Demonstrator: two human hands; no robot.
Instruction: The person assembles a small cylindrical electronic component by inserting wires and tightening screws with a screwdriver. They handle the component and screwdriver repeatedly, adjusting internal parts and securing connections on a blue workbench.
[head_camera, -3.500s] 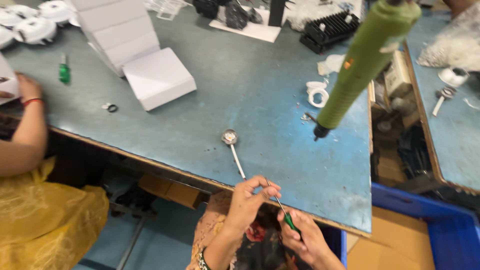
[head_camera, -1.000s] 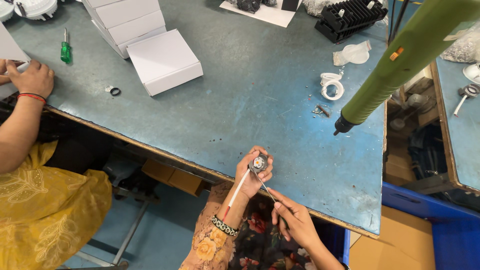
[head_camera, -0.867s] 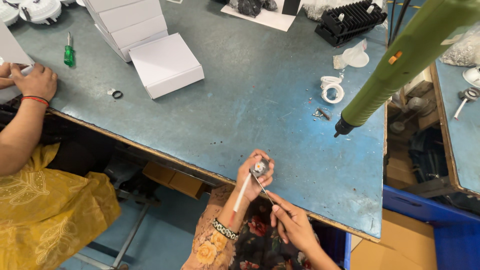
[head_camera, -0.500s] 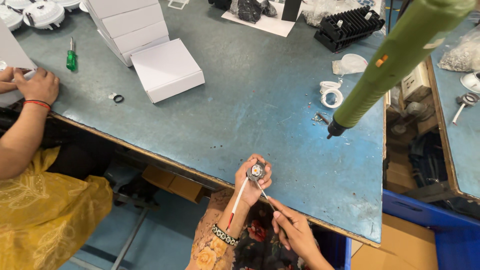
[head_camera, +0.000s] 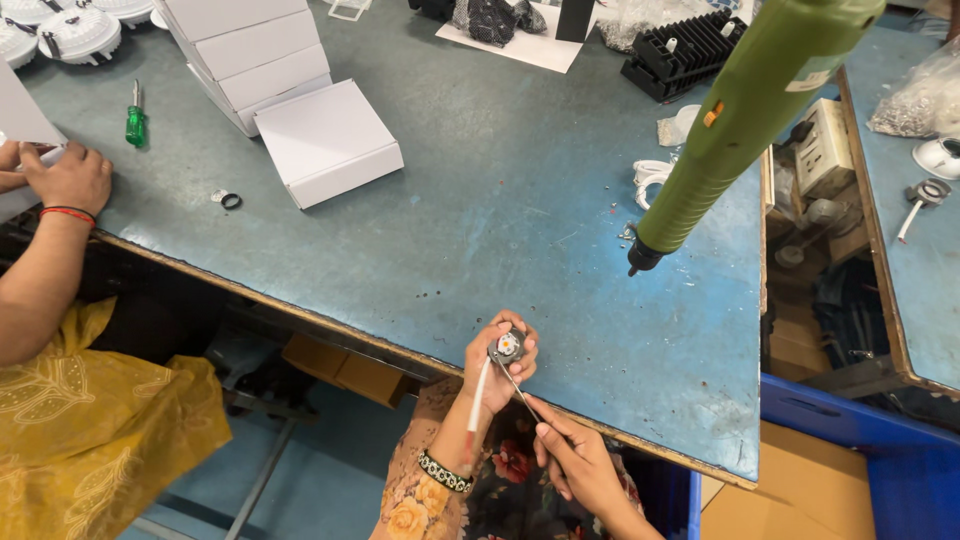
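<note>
My left hand (head_camera: 497, 365) holds a small round metal lamp part (head_camera: 507, 346) with a white cable (head_camera: 477, 396) hanging from it, just over the near edge of the blue table (head_camera: 500, 200). My right hand (head_camera: 578, 465) grips a thin screwdriver (head_camera: 520, 386) whose tip rests against the round part. Both hands are close to my lap, below the table edge.
A green electric screwdriver (head_camera: 740, 110) hangs over the table's right side. White boxes (head_camera: 290, 100) stand at the back left, with a small green screwdriver (head_camera: 135, 120) and a black ring (head_camera: 231, 201) nearby. Another person's hand (head_camera: 70, 178) rests at the left edge. A black heat sink (head_camera: 685, 52) lies at the back.
The round part, earlier lying on the table, is now in my left hand, and the thin screwdriver's tip has come against it. The other person's hand came onto the table at the left.
</note>
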